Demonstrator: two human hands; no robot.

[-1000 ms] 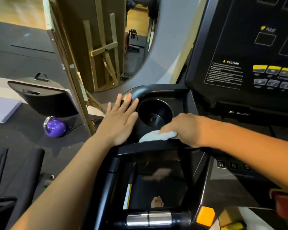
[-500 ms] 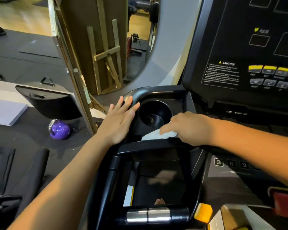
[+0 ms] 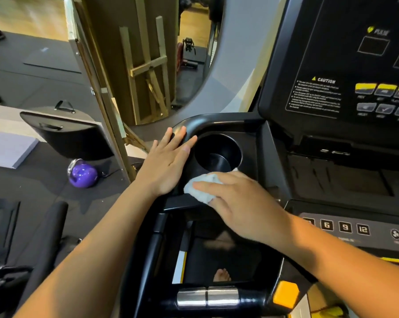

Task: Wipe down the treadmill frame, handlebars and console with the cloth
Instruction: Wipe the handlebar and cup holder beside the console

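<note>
Wipe | my right hand clutches crumpled white cloth, round black cup holder just beyond | left hand flat, released, left of it.

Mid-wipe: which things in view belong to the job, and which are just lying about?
Job: cloth, right hand holding it, left hand resting on the frame, cup holder, console, handlebar.
Lying about: purple kettlebell, wooden easel, black case, white pad.
</note>
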